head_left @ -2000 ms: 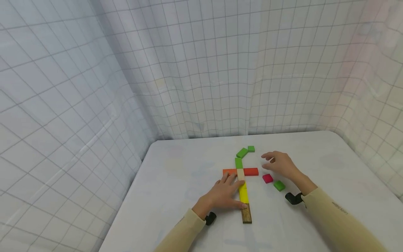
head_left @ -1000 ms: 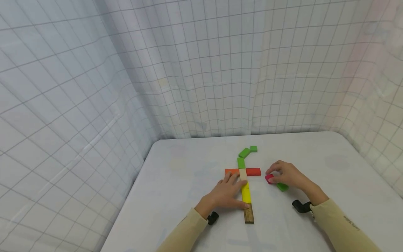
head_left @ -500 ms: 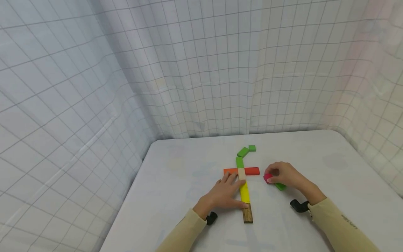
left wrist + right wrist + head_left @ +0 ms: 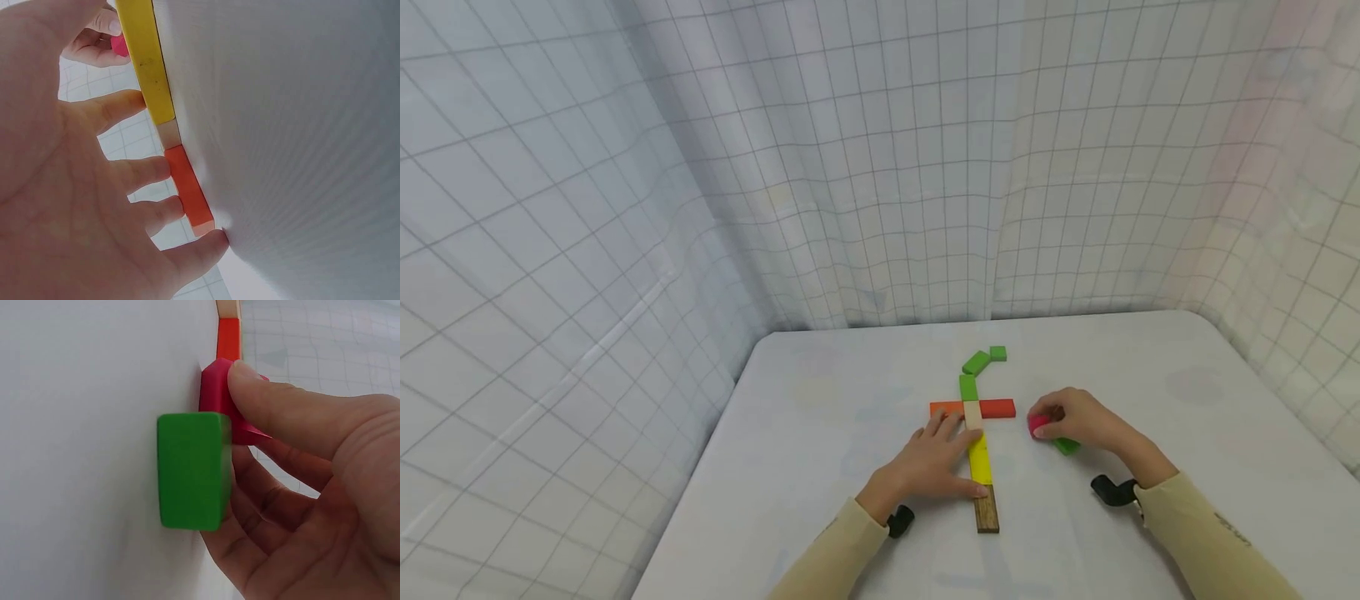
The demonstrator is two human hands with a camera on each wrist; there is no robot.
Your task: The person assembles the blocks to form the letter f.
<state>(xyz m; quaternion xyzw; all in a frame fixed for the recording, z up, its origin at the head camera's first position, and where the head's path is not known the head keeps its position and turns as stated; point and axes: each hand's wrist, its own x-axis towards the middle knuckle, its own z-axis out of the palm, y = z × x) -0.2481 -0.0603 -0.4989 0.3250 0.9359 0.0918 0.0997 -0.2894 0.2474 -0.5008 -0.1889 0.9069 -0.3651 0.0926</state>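
In the head view my left hand [image 4: 928, 462] lies with fingers spread over a line of blocks. Its fingertips touch the orange block [image 4: 189, 187] and the yellow block [image 4: 147, 62], and the thumb rests on the brown block [image 4: 987, 512]. Between thumb and fingers, my right hand [image 4: 1078, 417] pinches a crimson block [image 4: 215, 387]; whether it is off the table cannot be told. Right by this hand lies a loose green block [image 4: 190, 472], partly covered in the head view. A pale wooden block [image 4: 972, 412] joins the orange and red blocks [image 4: 997, 408].
Three green blocks curve away at the top: one by the pale block [image 4: 967, 387], a slanted green block [image 4: 976, 362] and a small green block [image 4: 997, 353]. The white table [image 4: 805, 417] is enclosed by grid-patterned curtains [image 4: 887, 167].
My right hand has come down toward me from above the table and taken the crimson block between thumb and fingers, turning it slightly. The left hand has stayed in place on the blocks.
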